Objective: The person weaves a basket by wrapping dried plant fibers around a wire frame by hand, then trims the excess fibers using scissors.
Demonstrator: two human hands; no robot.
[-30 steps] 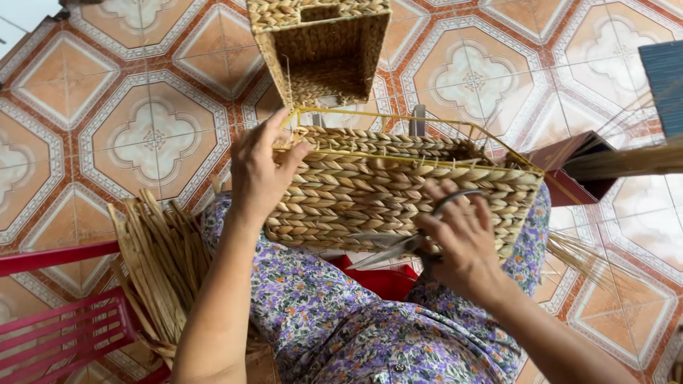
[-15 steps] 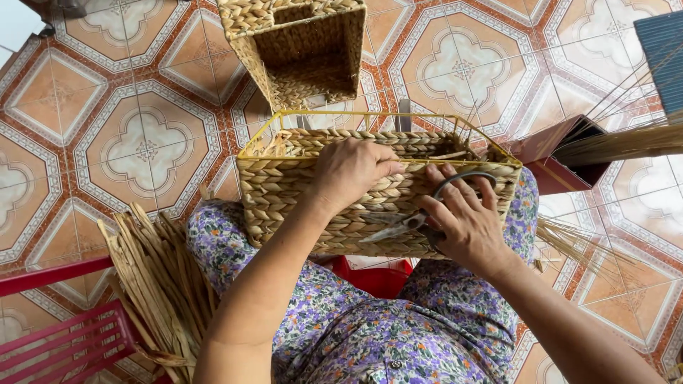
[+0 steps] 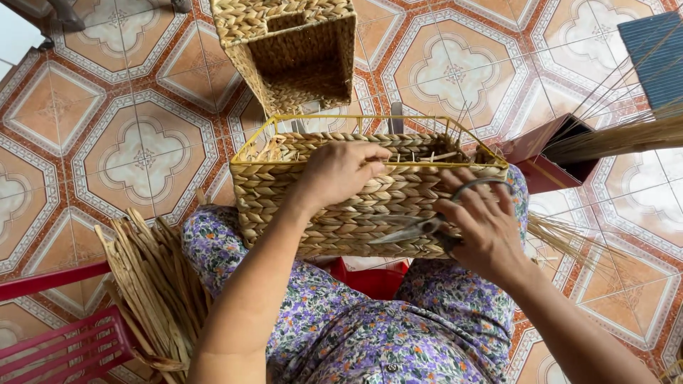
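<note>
Basically, rectangular braided-straw basket on a yellow wire frame (image 3: 356, 206) sits braced on the lap, left hand (image 3: 341, 171) clamping its top rim steady, right hand (image 3: 478, 227) grasping grey metal scissors (image 3: 416, 229) flat against the front wall.

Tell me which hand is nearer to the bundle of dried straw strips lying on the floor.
The left hand. It rests on the woven basket's top edge, on the side toward the straw bundle. The right hand, holding scissors, is at the basket's far side, farther away.
</note>
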